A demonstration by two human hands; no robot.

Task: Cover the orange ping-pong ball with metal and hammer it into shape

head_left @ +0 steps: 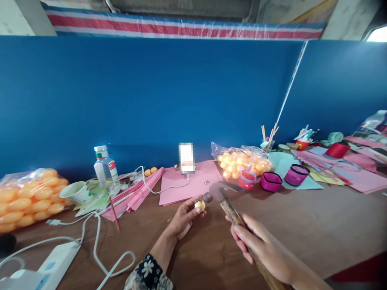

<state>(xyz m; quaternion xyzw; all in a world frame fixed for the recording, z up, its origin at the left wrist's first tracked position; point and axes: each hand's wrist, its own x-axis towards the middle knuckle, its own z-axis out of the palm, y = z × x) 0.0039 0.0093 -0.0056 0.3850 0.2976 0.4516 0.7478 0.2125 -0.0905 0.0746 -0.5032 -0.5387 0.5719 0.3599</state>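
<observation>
At the lower right of the frame, the right hand [256, 241] grips a hammer [232, 211] by its wooden handle, with the fingers closed around it. The hammer points to the upper left, and its grey head is blurred. At the lower centre, the left hand [184, 217], coming from a dark sleeve [148, 268] with white flowers, pinches a small pale-yellow ball [200, 206] between the thumb and the fingers. The ball is just beside the hammer head; I cannot tell if they are touching.

In the lower left corner a white power strip [60, 262] lies on the brown table [199, 262], with a white cable [96, 241] looping near it. Above it, a thin red stick [115, 214] lies near the pink paper strips [146, 190]. At the left edge is a clear bag of orange balls [33, 197], and beside it a tilted pale green cup [75, 192]. Farther, a clear bottle [104, 167] stands behind the cup. In the centre lie pink sheets [172, 187]; right of them are another bag of orange balls [242, 159] and two magenta containers [271, 182]. Behind everything on the table rises a blue partition [151, 92].
</observation>
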